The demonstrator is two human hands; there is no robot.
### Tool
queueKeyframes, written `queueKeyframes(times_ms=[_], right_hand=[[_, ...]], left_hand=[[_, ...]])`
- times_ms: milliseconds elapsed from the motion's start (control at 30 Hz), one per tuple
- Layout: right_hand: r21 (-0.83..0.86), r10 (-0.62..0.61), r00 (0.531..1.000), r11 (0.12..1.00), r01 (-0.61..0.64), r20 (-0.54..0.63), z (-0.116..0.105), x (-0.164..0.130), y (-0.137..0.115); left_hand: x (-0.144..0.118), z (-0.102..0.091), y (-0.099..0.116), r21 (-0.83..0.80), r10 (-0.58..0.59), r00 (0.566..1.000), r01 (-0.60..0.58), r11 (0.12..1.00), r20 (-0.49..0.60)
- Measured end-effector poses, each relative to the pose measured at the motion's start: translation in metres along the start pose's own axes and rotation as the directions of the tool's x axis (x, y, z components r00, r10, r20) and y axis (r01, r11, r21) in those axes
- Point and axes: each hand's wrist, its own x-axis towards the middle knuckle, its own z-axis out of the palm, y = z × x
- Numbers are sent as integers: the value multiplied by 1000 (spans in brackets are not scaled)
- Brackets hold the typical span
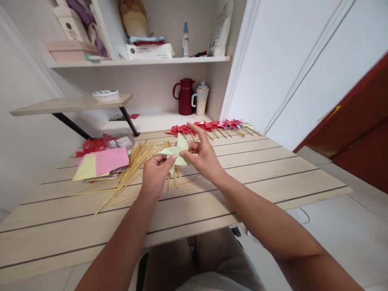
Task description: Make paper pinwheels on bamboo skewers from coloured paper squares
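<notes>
Between my two hands, above the table, is a pale green paper pinwheel (181, 146) with folded blades. My left hand (158, 171) pinches its left side between thumb and fingers. On the other side my right hand (203, 155) grips it near the centre with thumb and bent fingers, the index finger stretched upward. Below and behind the pinwheel lie thin wooden sticks (133, 165), some partly hidden by my hands. Whether a stick is attached to the pinwheel cannot be made out.
Pink and yellow paper sheets (112, 161) lie at the left, by a clear plastic bag (123, 142). Red pinwheels on sticks (209, 127) line the table's back edge. A small raised stand (72, 104) holds a white roll (105, 95). Behind are a red jug (185, 97) and a cup (201, 99).
</notes>
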Motion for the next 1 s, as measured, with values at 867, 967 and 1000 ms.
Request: queueKeyframes(times_ms=[867,967,1000], right_hand=[[0,-164,936,985,172,312,-6,0,-7],[22,-132,965,991,131,227,-8,-1,-7],[23,-125,973,992,123,192,-8,0,-6]], left_hand=[[5,-9,0,-117,45,998,-50,992,-48],[4,-8,1,-119,51,998,-55,991,-40],[3,-7,2,-117,58,997,-62,991,-42]])
